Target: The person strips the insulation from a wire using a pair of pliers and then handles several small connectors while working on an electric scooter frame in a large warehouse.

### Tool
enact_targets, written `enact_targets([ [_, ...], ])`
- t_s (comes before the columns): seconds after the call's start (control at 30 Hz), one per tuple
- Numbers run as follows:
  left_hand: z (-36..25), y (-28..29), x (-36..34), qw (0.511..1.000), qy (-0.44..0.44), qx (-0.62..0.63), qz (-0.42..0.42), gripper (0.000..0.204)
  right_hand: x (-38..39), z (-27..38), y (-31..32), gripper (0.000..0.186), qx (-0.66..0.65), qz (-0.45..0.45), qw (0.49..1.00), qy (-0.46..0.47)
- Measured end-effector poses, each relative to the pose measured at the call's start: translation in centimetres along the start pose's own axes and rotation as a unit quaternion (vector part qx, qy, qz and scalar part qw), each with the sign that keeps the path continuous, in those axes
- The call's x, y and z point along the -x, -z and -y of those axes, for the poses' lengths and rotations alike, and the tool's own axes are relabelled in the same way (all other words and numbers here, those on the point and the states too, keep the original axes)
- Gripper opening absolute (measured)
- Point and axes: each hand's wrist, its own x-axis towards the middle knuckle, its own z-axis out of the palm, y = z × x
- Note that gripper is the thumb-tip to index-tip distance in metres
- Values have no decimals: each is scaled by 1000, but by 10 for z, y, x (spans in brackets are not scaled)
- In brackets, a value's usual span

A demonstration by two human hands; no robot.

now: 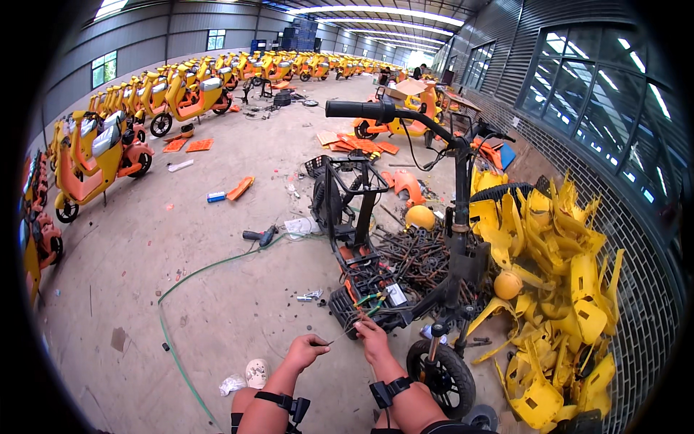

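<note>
In front of me stands a stripped electric scooter frame (pixel 361 224), black, with its handlebar bare. Colored wires (pixel 371 298) and dark boxy parts sit exposed in its low middle section. My left hand (pixel 307 351) is closed in a pinch on the end of a thin dark wire (pixel 340 335). That wire runs across to my right hand (pixel 372 340), whose fingers are closed around it beside the frame's lower edge. The scooter's front wheel (pixel 441 377) lies to the right of my right forearm.
Yellow plastic body panels (pixel 557 289) are heaped along the brick wall at right. Dark metal parts (pixel 416 257) lie piled behind the frame. A power drill (pixel 260 236) and a green hose (pixel 165 318) lie on the floor at left. Rows of yellow scooters (pixel 101 155) stand beyond.
</note>
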Motion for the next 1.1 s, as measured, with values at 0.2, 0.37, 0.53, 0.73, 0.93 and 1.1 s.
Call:
enact_targets([
  [0.2, 0, 2, -3, 998, 32, -44, 41, 24, -2, -3, -3, 11, 12, 23, 999, 22],
  [0.37, -14, 2, 2, 986, 59, 43, 152, 32, -9, 6, -2, 8, -15, 16, 1000, 18],
  [0.53, -8, 8, -4, 978, 72, 111, 159, 37, -10, 11, -4, 8, -23, 32, 999, 15],
  [0.73, -2, -1, -7, 993, 30, 58, 102, 24, -7, 16, -2, 10, -52, 18, 998, -4],
  [0.93, -3, -2, -1, 999, 20, 17, 30, 18, -6, 11, 0, 10, -56, 7, 998, -6],
  [1.1, 2, -2, -3, 1000, 18, 20, 5, 16, -1, 10, 2, 10, 17, 42, 998, 40],
])
